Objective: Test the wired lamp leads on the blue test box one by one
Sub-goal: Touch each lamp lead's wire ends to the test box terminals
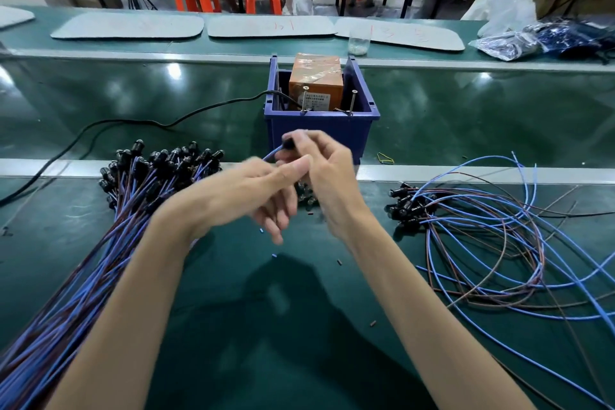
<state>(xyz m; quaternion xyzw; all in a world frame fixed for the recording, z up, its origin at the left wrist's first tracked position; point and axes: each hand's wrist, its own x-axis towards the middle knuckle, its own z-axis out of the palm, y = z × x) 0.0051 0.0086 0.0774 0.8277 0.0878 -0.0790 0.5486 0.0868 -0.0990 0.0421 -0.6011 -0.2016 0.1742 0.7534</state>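
While one lead is readied, the hands meet over the dark green worktop [233, 309].
Left of them lies the bundled stock of blue-and-brown wired lamp leads [133, 200]. The blurred left hand [253, 190] touches the wire, grip unclear. The right hand [326, 173] pinches a black-headed blue-wired lamp lead [287, 144] just before the blue plastic test box [319, 130]. Best spread its bare ends, one per upright metal screw [304, 100].

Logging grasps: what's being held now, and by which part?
One lamp lead: right hand pinches its black lamp end; left hand is at its blue wire below, grip too blurred to tell.
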